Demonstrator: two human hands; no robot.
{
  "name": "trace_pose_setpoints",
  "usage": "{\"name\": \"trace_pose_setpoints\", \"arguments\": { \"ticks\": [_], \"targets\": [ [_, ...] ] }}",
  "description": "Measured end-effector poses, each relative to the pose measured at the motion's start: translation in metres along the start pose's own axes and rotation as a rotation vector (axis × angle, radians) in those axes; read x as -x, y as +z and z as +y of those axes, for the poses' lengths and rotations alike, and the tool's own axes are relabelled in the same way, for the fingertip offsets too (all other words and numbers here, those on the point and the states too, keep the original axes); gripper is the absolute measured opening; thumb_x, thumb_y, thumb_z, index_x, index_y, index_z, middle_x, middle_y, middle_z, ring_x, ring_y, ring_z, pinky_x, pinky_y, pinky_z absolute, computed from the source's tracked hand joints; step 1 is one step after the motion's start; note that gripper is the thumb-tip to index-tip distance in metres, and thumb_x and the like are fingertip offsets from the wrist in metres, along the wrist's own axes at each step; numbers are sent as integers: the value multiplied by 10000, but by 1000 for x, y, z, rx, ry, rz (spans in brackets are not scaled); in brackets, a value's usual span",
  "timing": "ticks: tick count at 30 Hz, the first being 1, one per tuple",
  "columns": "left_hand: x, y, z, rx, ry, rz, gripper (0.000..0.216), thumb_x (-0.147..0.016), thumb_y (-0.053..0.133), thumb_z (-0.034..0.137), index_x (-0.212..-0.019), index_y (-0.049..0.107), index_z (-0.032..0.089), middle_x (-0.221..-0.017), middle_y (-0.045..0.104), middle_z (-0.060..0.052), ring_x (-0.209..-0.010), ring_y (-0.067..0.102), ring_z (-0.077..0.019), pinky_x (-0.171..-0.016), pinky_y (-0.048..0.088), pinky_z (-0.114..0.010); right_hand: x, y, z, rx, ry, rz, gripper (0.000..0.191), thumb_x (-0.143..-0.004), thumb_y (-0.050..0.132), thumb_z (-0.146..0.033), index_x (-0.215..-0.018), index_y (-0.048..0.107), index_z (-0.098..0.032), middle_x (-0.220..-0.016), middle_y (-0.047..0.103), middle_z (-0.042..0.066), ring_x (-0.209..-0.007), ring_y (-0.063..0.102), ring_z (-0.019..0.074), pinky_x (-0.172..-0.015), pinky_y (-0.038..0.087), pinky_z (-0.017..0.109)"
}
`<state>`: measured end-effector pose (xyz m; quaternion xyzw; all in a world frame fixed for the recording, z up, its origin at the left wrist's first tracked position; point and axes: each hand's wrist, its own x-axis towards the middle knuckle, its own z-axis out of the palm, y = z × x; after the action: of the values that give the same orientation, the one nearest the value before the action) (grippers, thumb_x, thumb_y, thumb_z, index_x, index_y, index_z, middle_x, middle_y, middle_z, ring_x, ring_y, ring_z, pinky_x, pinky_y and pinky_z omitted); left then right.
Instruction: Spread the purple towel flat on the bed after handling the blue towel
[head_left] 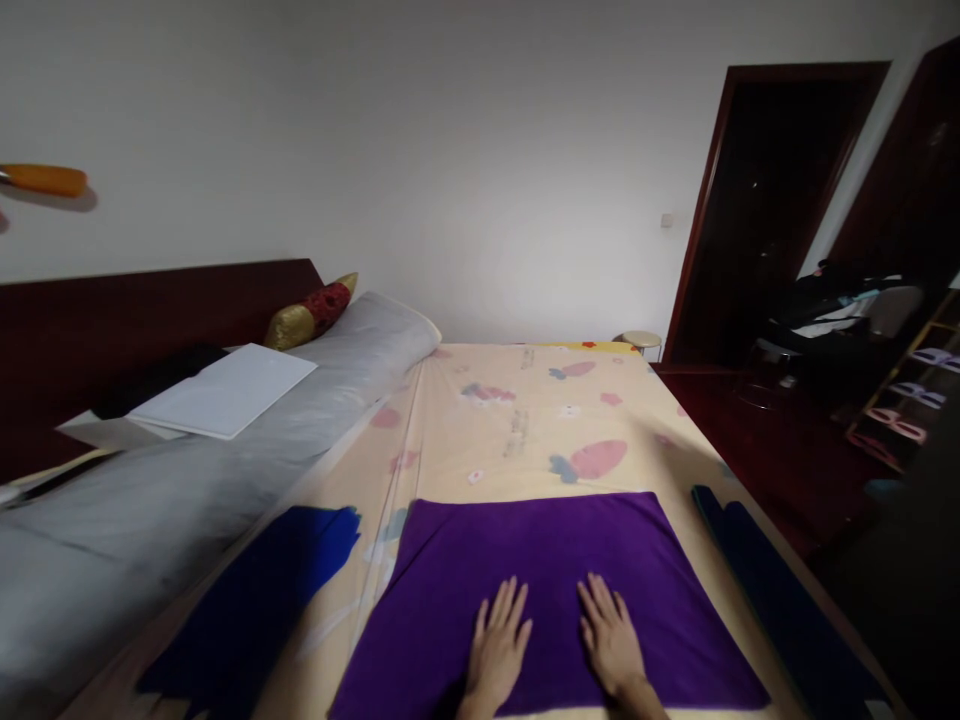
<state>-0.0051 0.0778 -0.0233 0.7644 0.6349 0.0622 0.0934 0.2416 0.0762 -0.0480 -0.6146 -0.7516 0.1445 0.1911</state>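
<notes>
Hands lie flat and open on a purple towel [555, 590] spread near the foot of a bed: the left hand [499, 645] and the right hand [611, 640] rest palm-down side by side on its near half, fingers stretched forward, gripping nothing. The towel sits squarely on a cream bedsheet [525, 420] printed with pink and blue carrot-like shapes. A dark blue cloth [262, 590] lies just to its left, partly crumpled, and another dark blue strip [772, 590] runs along the bed's right edge. What could go wrong, as I judge it: with only flat palms pressing down, the towel could slide or bunch on the smooth sheet — the sheet already shows long creases near its left side, and a push forward might drag those wrinkles under the towel. The blue strip on the right lies close to the edge and could slip to the dark red floor [757, 440] if the sheet is tugged. Along the left, a long grey bolster [225, 450] carries a white board [225, 390] and a red-and-gold cushion [311, 312] against a dark headboard [150, 310]. Faint grey marks that may be writing show on the sheet — too small and blurred to read — and no brand or label is legible anywhere.
</notes>
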Motion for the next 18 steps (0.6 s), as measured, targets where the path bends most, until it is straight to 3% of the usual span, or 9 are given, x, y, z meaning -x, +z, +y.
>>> {"name": "trace_pose_setpoints", "arguments": {
  "ticks": [4,6,7,9,11,13,15,16,18],
  "targets": [
    [37,-23,-105,-188,-422,110,599,-883,278,472,-1453,245,289,-1552,258,-35,-1430,238,-220,-1148,223,-497,46,-44,118,158,264,124,652,-896,336,-570,-1469,245,-273,-1542,236,57,-1414,214,264,-1139,219,529],
    [49,-31,-135,-209,-508,119,599,-885,288,462,-1455,235,287,-1555,261,-29,-1428,253,-202,-1131,250,-493,68,-58,158,176,300,142,672,-903,294,-571,-1484,191,-248,-1549,225,62,-1421,196,252,-1131,249,522],
    [51,-32,-137,-221,-540,137,582,-894,275,434,-1453,249,273,-1553,270,-38,-1425,266,-202,-1124,254,-509,76,-61,167,193,318,163,669,-909,273,-561,-1485,192,-230,-1547,232,73,-1419,202,260,-1122,262,535],
    [47,-32,-118,-256,-554,231,543,-912,231,346,-1435,310,224,-1538,310,-72,-1412,299,-214,-1118,242,-543,81,-60,159,244,319,234,648,-919,257,-529,-1474,241,-195,-1535,259,102,-1411,227,289,-1102,278,567],
    [37,-27,-74,-279,-417,360,524,-916,217,273,-1415,358,203,-1510,372,-82,-1391,341,-208,-1118,251,-516,77,-50,123,298,231,309,595,-932,279,-469,-1459,288,-192,-1525,279,110,-1399,263,295,-1083,308,559],
    [29,-14,-22,-261,-65,410,507,-918,286,284,-1421,344,267,-1476,434,-27,-1365,380,-163,-1097,313,-397,70,-30,77,318,10,320,542,-943,318,-386,-1461,282,-231,-1511,316,83,-1375,327,254,-1053,377,466],
    [28,8,22,-251,351,392,530,-918,340,333,-1443,284,297,-1466,447,21,-1350,398,-134,-1080,335,-316,66,-4,38,312,-285,321,544,-939,358,-390,-1461,276,-261,-1431,454,60,-1285,468,215,-974,451,357],
    [31,21,38,-250,500,423,535,-914,353,384,-1439,295,298,-1433,490,31,-1318,441,-132,-1056,357,-295,66,9,24,307,-396,348,547,-938,371,-419,-1457,286,-270,-1362,535,52,-1211,543,198,-924,476,316],
    [42,50,56,-250,629,544,511,-906,374,447,-1404,369,331,-1315,605,67,-1193,559,-121,-986,411,-266,72,34,11,299,-500,434,521,-944,375,-435,-1442,316,-294,-1226,645,25,-1072,636,174,-846,496,276]
  ]
}}
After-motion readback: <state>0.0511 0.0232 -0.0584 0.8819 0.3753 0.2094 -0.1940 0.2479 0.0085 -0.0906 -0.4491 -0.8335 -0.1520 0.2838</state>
